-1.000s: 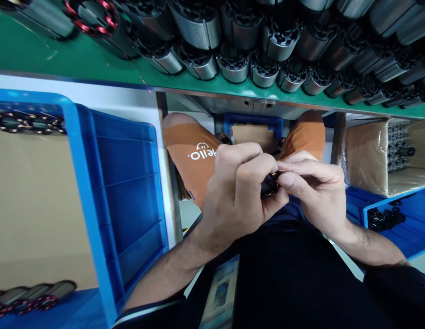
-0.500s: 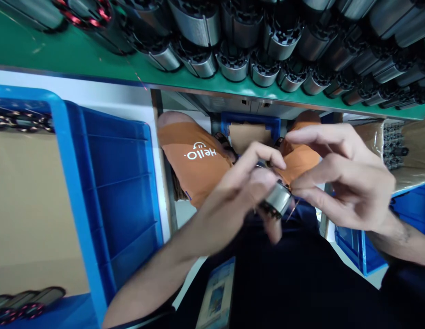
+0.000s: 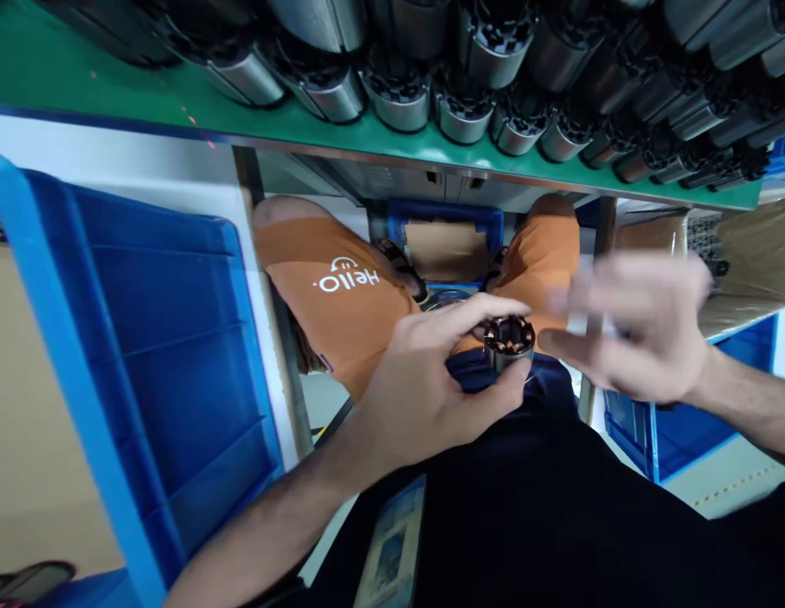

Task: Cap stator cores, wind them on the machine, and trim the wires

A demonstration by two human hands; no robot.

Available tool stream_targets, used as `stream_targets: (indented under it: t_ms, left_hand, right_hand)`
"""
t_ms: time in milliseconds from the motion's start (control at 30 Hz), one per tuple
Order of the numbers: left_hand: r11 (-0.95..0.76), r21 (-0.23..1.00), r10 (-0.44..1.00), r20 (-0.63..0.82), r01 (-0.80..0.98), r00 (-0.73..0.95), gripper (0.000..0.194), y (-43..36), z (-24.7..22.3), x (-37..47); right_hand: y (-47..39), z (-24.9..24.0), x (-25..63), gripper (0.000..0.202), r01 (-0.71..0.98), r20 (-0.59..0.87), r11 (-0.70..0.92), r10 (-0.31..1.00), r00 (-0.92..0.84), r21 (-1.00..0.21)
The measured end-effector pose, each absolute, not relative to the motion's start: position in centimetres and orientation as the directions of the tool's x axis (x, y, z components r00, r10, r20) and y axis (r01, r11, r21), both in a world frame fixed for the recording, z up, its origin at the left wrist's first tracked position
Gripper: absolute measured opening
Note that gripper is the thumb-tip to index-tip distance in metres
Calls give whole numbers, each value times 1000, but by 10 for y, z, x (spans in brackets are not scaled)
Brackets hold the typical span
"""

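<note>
Between the thumb and fingers of my left hand (image 3: 430, 380) is a small metal cylinder (image 3: 511, 344), a motor stator with a black slotted end and copper-coloured wire inside. Its open end faces up toward the camera. My right hand (image 3: 639, 329) is just to the right of the stator, apart from it and smeared by motion, so its fingers and anything between them cannot be made out. Similar stators (image 3: 462, 114) stand in rows on the green bench top (image 3: 127, 97) above both hands.
A large blue crate (image 3: 170, 338) with cardboard stands at the left. At the right are a plastic-lined box (image 3: 756, 253) holding dark parts and a blue bin (image 3: 696, 439). Another blue bin with cardboard (image 3: 446, 249) sits under the bench, between the person's legs.
The stator has turned, so its open end now faces up. My left hand has changed its grip on it. My right hand has moved away to the right, and the view has shifted.
</note>
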State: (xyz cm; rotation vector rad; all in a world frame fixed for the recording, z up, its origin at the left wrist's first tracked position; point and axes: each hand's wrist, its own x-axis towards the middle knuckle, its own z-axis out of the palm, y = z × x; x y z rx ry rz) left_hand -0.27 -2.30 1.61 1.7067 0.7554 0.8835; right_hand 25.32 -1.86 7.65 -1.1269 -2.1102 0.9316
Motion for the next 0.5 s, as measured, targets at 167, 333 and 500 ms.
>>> stream_targets:
  t_ms: [167, 333, 500]
  left_hand:
    - [-201, 973, 844, 115, 110, 523, 37, -14, 23, -12]
    - [-574, 810, 780, 497, 118, 381, 26, -18, 21, -11]
    - [-696, 649, 702, 524, 309, 481, 29, -23, 28, -21]
  right_hand:
    - [-5, 83, 269, 25, 375, -98, 108, 866, -490, -921]
    - [-1, 75, 262, 29, 186, -618, -684, 466, -634, -706]
    - [-1, 84, 250, 27, 317, -539, -445, 582, -609, -838]
